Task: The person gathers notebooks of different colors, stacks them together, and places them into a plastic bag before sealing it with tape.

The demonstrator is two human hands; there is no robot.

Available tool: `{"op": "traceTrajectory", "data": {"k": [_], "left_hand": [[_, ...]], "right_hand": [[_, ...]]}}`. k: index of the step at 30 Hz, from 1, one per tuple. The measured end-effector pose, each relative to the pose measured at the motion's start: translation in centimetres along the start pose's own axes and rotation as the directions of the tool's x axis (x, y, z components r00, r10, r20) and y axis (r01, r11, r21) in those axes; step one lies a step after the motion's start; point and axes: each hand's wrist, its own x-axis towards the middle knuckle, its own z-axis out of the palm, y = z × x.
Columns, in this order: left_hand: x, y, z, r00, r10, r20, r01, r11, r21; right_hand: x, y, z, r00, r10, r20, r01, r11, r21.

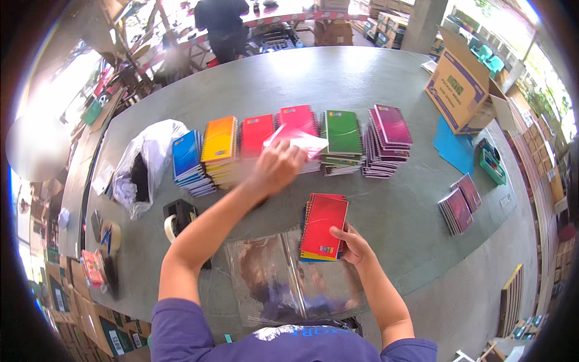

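Note:
My right hand (356, 242) grips a small bundle of spiral notebooks, thumb on top. A red notebook (325, 223) lies uppermost, with yellow and blue edges showing beneath. My left hand (279, 164) reaches across to the row of stacks, its fingers closed on a pinkish-red notebook (297, 139) that is tilted and smeared by motion. Behind it stand the red stack (256, 130) and the pink stack (298, 116). The blue stack (186, 154) and yellow stack (219, 139) are to the left, the green stack (342, 134) and purple stack (393, 127) to the right.
Clear plastic sleeves (259, 277) lie before me. A tape dispenser (180, 216) and white plastic bag (158, 142) are at left. At right are small purple notebooks (455, 211), a blue sheet (452, 148), a green tray (494, 167) and an open carton (458, 90). A person (222, 27) stands beyond the table.

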Motion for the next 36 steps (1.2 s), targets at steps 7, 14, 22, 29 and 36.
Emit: {"op": "traceTrajectory", "data": {"k": [7, 14, 22, 29, 36], "left_hand": [[1.9, 15.1, 1.7, 0.896, -0.062, 0.440, 0.388, 0.592, -0.706], [7.8, 6.2, 6.7, 0.981, -0.166, -0.097, 0.159, 0.984, -0.076], [7.7, 8.6, -2.8, 0.997, 0.008, -0.077, -0.073, 0.453, -0.888], [5.5, 7.2, 4.1, 0.982, 0.127, 0.139, -0.079, 0.949, -0.305], [7.6, 5.0, 4.8, 0.984, -0.153, -0.088, 0.118, 0.941, -0.316]], "right_hand": [[-0.9, 3.7, -4.9, 0.992, -0.020, 0.126, -0.037, 0.900, 0.434], [-3.1, 0.5, -4.0, 0.985, -0.079, 0.151, 0.076, 0.997, 0.027], [-4.3, -0.8, -5.4, 0.981, -0.196, 0.019, 0.183, 0.945, 0.270], [-5.0, -0.5, -6.2, 0.997, 0.011, 0.082, -0.027, 0.979, 0.202], [-3.8, 0.4, -6.1, 0.997, 0.020, -0.078, 0.018, 0.889, 0.457]]}}
